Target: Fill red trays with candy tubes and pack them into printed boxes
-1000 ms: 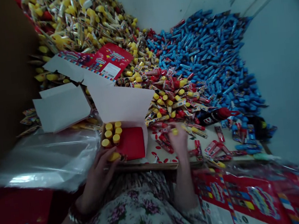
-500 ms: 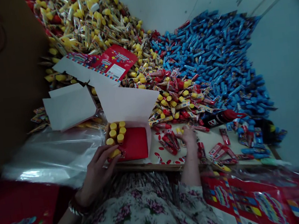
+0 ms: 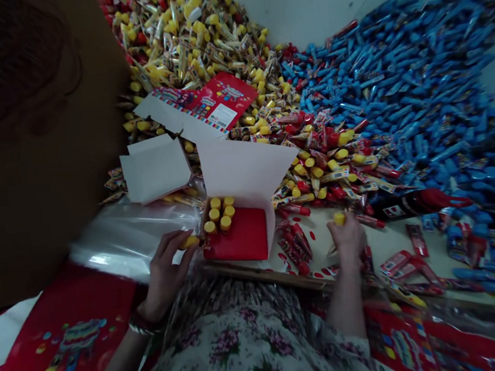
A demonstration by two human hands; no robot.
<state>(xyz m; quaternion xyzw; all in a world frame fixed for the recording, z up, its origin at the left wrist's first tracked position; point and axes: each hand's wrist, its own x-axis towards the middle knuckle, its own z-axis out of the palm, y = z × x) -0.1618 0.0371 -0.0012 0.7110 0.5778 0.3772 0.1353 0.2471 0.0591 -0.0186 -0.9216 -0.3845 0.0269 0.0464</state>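
My left hand (image 3: 170, 270) is closed, thumb and fingers pinching a yellow-capped tube (image 3: 188, 242) just off the left side of an open carton (image 3: 271, 230). Inside that carton, several yellow-capped tubes (image 3: 214, 214) stand upright at the left, next to a flat red panel (image 3: 241, 233). On the tabletop to the right, my right hand (image 3: 349, 235) is closed around another yellow-capped tube (image 3: 339, 219), its cap showing above the fingers and most of its body hidden. Several red tubes (image 3: 295, 245) lie between the carton and my right hand.
Behind the carton rise heaps of yellow-capped tubes (image 3: 197, 43) and blue tubes (image 3: 396, 87). A dark bottle with a red top (image 3: 413, 203) lies at the right. Folded cartons (image 3: 157, 170), clear plastic (image 3: 133, 239) and a large brown box (image 3: 39, 142) are at the left.
The view has swung left. My left hand has drawn back from the carton, holding its tube. My right hand has lifted a yellow-capped tube from among the loose ones.
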